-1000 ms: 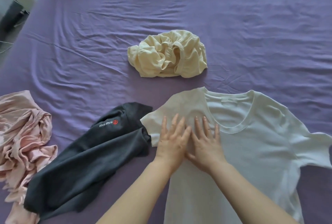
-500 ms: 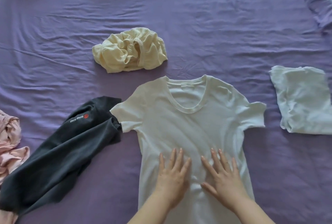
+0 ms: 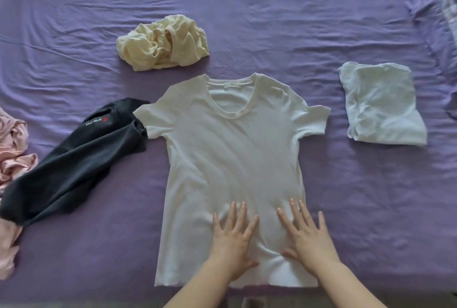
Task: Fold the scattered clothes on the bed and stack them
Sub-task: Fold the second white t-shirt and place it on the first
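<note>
A white T-shirt (image 3: 230, 149) lies spread flat, front up, in the middle of the purple bed (image 3: 272, 23), neck away from me. My left hand (image 3: 232, 241) and my right hand (image 3: 308, 236) press flat on its lower part, fingers straight and spread, a little apart from each other. A folded white garment (image 3: 382, 103) lies to the right. A crumpled cream garment (image 3: 163, 43) sits beyond the shirt. A dark grey garment (image 3: 74, 161) with a small logo lies bunched to the left, touching the shirt's sleeve. A crumpled pink garment (image 3: 12, 156) is at the left edge.
A purple patterned pillow or duvet (image 3: 435, 11) rises at the far right corner. The sheet is wrinkled all over. The near edge of the bed runs along the bottom of the view, just below the shirt's hem.
Both hands have slid from the shirt's chest down to near its hem and moved apart, smoothing it flat. The view has shifted right, bringing the folded white garment in.
</note>
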The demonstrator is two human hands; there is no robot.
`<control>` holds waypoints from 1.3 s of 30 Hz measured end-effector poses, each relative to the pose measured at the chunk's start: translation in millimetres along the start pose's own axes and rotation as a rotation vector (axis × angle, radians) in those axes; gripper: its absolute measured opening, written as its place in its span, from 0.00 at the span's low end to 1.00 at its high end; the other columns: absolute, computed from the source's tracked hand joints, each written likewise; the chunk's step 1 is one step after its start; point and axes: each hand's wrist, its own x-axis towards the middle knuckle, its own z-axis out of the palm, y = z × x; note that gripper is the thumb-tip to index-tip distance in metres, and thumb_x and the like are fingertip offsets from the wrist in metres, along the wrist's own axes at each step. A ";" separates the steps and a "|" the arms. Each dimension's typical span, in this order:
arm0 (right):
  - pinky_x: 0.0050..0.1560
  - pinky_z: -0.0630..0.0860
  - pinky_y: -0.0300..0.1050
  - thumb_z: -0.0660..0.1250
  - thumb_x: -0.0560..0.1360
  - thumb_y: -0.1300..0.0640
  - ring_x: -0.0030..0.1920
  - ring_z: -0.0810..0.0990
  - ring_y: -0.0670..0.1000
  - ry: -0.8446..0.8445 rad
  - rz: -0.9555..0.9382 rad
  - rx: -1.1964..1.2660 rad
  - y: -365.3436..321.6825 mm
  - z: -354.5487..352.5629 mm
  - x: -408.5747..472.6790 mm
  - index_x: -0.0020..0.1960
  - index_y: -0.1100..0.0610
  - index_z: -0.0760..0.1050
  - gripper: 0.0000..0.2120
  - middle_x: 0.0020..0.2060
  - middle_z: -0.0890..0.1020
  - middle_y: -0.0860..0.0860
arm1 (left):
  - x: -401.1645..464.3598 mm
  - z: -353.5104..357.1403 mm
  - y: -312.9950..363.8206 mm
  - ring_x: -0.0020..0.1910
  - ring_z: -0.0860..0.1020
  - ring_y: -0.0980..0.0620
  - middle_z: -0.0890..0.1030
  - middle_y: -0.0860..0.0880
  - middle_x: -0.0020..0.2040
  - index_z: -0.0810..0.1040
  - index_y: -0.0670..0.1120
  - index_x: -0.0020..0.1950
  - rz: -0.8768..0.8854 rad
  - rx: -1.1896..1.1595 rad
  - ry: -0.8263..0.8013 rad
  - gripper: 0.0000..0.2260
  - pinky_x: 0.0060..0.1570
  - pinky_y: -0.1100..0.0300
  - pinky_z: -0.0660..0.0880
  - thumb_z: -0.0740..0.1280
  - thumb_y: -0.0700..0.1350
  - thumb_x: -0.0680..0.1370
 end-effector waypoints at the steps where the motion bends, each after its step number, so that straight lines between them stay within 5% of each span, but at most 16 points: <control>1: 0.70 0.40 0.65 0.59 0.74 0.36 0.73 0.30 0.58 -0.008 0.037 0.009 3.4 3.8 -6.4 0.71 0.44 0.26 0.45 0.72 0.29 0.52 | -4.5 3.8 4.6 0.73 0.29 0.42 0.32 0.46 0.76 0.38 0.56 0.76 -0.005 -0.002 -0.014 0.42 0.68 0.32 0.36 0.61 0.65 0.73; 4: 0.67 0.57 0.70 0.68 0.72 0.48 0.75 0.54 0.63 0.077 0.046 0.039 -8.6 -9.7 -25.7 0.76 0.50 0.55 0.37 0.75 0.56 0.60 | -15.7 10.6 12.4 0.75 0.34 0.44 0.36 0.47 0.78 0.44 0.56 0.77 -0.040 -0.062 -0.013 0.36 0.71 0.36 0.40 0.59 0.63 0.76; 6: 0.53 0.73 0.70 0.76 0.61 0.58 0.64 0.74 0.64 0.176 -0.028 0.045 -24.8 -14.4 -30.3 0.61 0.57 0.78 0.28 0.62 0.77 0.63 | -23.8 13.4 10.2 0.76 0.36 0.44 0.39 0.48 0.78 0.46 0.56 0.77 -0.074 -0.089 -0.002 0.32 0.72 0.39 0.42 0.58 0.60 0.78; 8: 0.60 0.70 0.69 0.77 0.62 0.49 0.68 0.68 0.64 0.103 -0.122 0.084 -48.1 -18.8 -31.7 0.66 0.57 0.73 0.34 0.67 0.71 0.63 | -33.8 16.7 3.6 0.76 0.37 0.44 0.39 0.49 0.78 0.46 0.55 0.77 -0.102 -0.089 -0.023 0.30 0.72 0.39 0.44 0.58 0.56 0.80; 11: 0.72 0.43 0.62 0.60 0.77 0.46 0.76 0.38 0.59 0.024 -0.230 0.131 -84.6 -5.6 -26.1 0.76 0.46 0.48 0.33 0.77 0.41 0.55 | -51.7 24.3 -9.9 0.77 0.38 0.44 0.38 0.50 0.78 0.46 0.55 0.77 -0.164 -0.140 -0.040 0.30 0.73 0.40 0.46 0.59 0.50 0.80; 13: 0.72 0.40 0.61 0.59 0.78 0.47 0.75 0.35 0.58 0.048 -0.269 0.184 -105.1 -2.9 -20.1 0.76 0.43 0.50 0.30 0.77 0.40 0.54 | -64.3 30.4 -21.4 0.77 0.39 0.45 0.39 0.49 0.78 0.48 0.56 0.77 -0.222 -0.189 -0.009 0.29 0.74 0.42 0.46 0.59 0.50 0.80; 17: 0.73 0.41 0.58 0.62 0.76 0.47 0.76 0.41 0.57 0.127 -0.274 0.216 -139.5 -7.2 -13.9 0.71 0.42 0.62 0.24 0.77 0.47 0.57 | -85.9 41.8 -49.1 0.77 0.42 0.46 0.43 0.49 0.79 0.54 0.57 0.76 -0.360 -0.226 0.110 0.24 0.74 0.45 0.47 0.56 0.48 0.80; 19: 0.70 0.57 0.61 0.72 0.69 0.49 0.73 0.59 0.62 0.191 -0.236 0.220 -153.6 -12.9 -13.0 0.62 0.44 0.74 0.22 0.72 0.62 0.64 | -92.7 46.3 -64.4 0.77 0.43 0.46 0.45 0.48 0.78 0.54 0.58 0.75 -0.447 -0.266 0.189 0.25 0.75 0.48 0.46 0.56 0.45 0.80; 21: 0.51 0.76 0.58 0.81 0.54 0.56 0.53 0.80 0.62 0.305 -0.213 0.223 -160.7 -14.4 -14.0 0.44 0.50 0.81 0.19 0.52 0.81 0.60 | -96.4 49.9 -78.4 0.77 0.46 0.46 0.45 0.46 0.78 0.52 0.55 0.76 -0.537 -0.311 0.244 0.26 0.74 0.50 0.49 0.56 0.44 0.80; 23: 0.37 0.76 0.50 0.81 0.48 0.62 0.36 0.80 0.57 0.391 -0.214 0.190 -161.1 -10.6 -14.0 0.34 0.53 0.78 0.18 0.36 0.80 0.53 | -98.3 51.0 -89.5 0.75 0.52 0.46 0.49 0.45 0.78 0.50 0.51 0.77 -0.603 -0.370 0.294 0.27 0.72 0.53 0.56 0.56 0.43 0.80; 26: 0.31 0.72 0.46 0.81 0.45 0.66 0.29 0.76 0.55 0.437 -0.212 0.132 -159.0 -8.6 -14.2 0.30 0.54 0.76 0.20 0.27 0.75 0.51 | -95.5 49.3 -101.8 0.67 0.63 0.47 0.60 0.47 0.72 0.50 0.50 0.77 -0.599 -0.420 0.376 0.28 0.63 0.56 0.65 0.56 0.39 0.78; 34: 0.30 0.71 0.48 0.78 0.51 0.70 0.32 0.78 0.58 0.462 -0.047 0.148 -155.3 0.8 -26.9 0.33 0.58 0.77 0.16 0.30 0.77 0.54 | -77.5 33.3 -113.1 0.59 0.69 0.46 0.69 0.47 0.62 0.54 0.50 0.75 -0.604 -0.582 0.417 0.29 0.56 0.55 0.69 0.56 0.33 0.76; 39: 0.28 0.74 0.47 0.78 0.49 0.67 0.30 0.78 0.59 0.510 -0.043 0.217 -154.0 1.3 -30.2 0.32 0.61 0.75 0.17 0.33 0.78 0.56 | -72.6 27.1 -116.5 0.64 0.68 0.46 0.68 0.46 0.66 0.49 0.49 0.77 -0.674 -0.591 0.373 0.29 0.61 0.54 0.68 0.59 0.39 0.79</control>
